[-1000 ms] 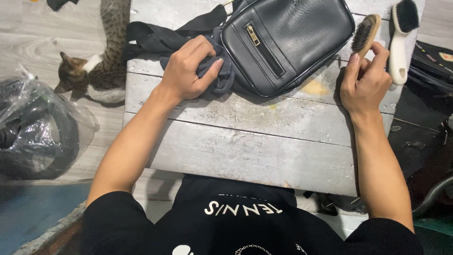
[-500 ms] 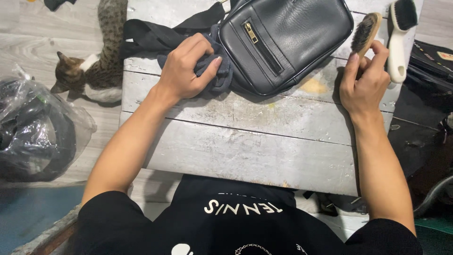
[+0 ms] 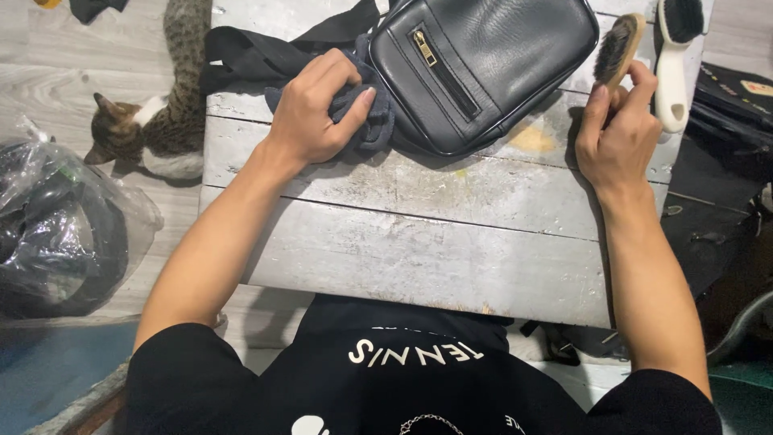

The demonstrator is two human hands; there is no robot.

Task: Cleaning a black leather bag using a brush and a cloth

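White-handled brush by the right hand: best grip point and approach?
Grip the white plastic-handled brush by its long handle, coming from the near end beside the right hand. The handle points toward the person and lies bare on the grey wooden table; its black bristles sit at the far end.

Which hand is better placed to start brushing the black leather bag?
Probably the right hand: its fingers already grip the wooden bristle brush beside the black leather bag. The left hand clutches a dark cloth.

Bag: black leather w/ brass zip. Cloth: dark navy. Table: grey-white, yellow stain. Brush: tan wood, black bristles. Cat: brown tabby, white chest.
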